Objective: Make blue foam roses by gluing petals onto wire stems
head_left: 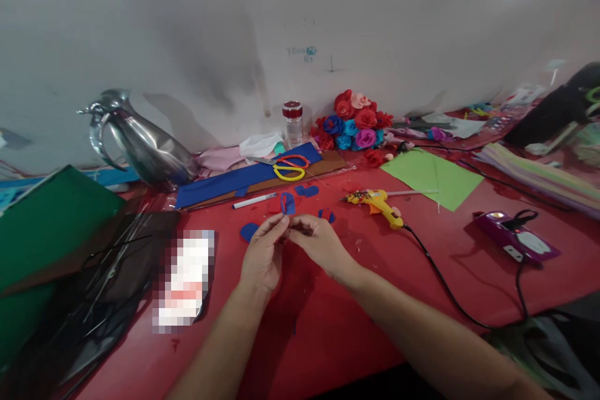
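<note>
My left hand (266, 249) and my right hand (315, 239) meet over the red table, thumbs and fingertips pinched together. A small curved blue petal (287, 202) rises from between their fingertips; the fingers hide its lower part. Close to my left hand lies a rounded blue petal (249, 232). Just past my right hand lies another blue piece (327, 216), and farther back a two-lobed blue piece (307, 190). A white marker (254, 200) rests left of the held petal. Behind it, scissors (289, 169) with red and yellow handles lie on a blue strip (210, 187).
On the right are a yellow glue gun (382, 206), its black cord, a light green sheet (434, 176) and a purple power strip (515, 237). Paper flowers (360, 122), a jar (293, 125) and a metal jug (145, 144) stand behind. A blurred-out phone-like object (185, 284) lies left.
</note>
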### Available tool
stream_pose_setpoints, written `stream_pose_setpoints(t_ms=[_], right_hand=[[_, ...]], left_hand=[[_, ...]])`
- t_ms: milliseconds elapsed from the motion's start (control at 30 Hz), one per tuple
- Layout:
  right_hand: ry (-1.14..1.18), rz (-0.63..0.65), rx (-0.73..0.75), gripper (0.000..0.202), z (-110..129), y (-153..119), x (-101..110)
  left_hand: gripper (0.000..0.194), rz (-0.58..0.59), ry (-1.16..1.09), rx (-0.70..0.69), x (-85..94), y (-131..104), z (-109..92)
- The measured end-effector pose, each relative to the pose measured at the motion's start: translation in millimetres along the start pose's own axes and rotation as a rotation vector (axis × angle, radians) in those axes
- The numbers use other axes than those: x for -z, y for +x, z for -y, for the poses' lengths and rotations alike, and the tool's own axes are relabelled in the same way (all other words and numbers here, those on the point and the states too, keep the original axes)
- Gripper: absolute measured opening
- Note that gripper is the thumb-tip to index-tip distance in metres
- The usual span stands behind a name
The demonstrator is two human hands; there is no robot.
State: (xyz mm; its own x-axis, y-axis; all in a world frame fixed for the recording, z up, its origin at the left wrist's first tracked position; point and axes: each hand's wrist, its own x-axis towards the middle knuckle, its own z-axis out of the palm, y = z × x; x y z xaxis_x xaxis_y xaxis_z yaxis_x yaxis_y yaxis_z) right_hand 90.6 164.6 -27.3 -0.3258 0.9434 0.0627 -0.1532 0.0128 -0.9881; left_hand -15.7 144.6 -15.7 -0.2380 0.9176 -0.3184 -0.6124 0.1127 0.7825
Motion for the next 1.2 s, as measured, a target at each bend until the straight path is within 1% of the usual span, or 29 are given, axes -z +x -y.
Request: stream_pose_setpoints(t_ms=[133,300,367,467,633,767,1000,1200], right_hand=[[-0.004,-0.007,0.006,0.008,0,1,2],[0.022,-0.051,-0.017,0.008,0,3,3],[0.026,-0.024,-0.024,0.007,-1,2,3],[0.024,0.031,-0.038,0.006,-1,1,2],[0.005,0.082,-0.051,0.006,-2,1,2],[-0.01,0.091,-0.05,0.005,-2,1,3],[-0.007,0.089,-0.048,0.005,-3,1,3],[-0.017,0.093,-0.044,0.006,-3,1,3]], left_hand=[[0.026,0.018,0.017,0.021,2.2,1,-2],[0.022,0.078,0.046,0.018,8.1,5,-12],[0.02,0.075,0.077,-0.015,9.3,7,-15],[0.023,0.073,0.116,-0.064,10.5,9,-15],[0.024,0.097,0.148,-0.06,11.5,9,-14],[0.024,0.109,0.154,-0.059,10.5,8,-16],[0.019,0.113,0.189,-0.106,10.0,6,-18],[0.022,0.127,0.189,-0.15,8.1,4,-18]])
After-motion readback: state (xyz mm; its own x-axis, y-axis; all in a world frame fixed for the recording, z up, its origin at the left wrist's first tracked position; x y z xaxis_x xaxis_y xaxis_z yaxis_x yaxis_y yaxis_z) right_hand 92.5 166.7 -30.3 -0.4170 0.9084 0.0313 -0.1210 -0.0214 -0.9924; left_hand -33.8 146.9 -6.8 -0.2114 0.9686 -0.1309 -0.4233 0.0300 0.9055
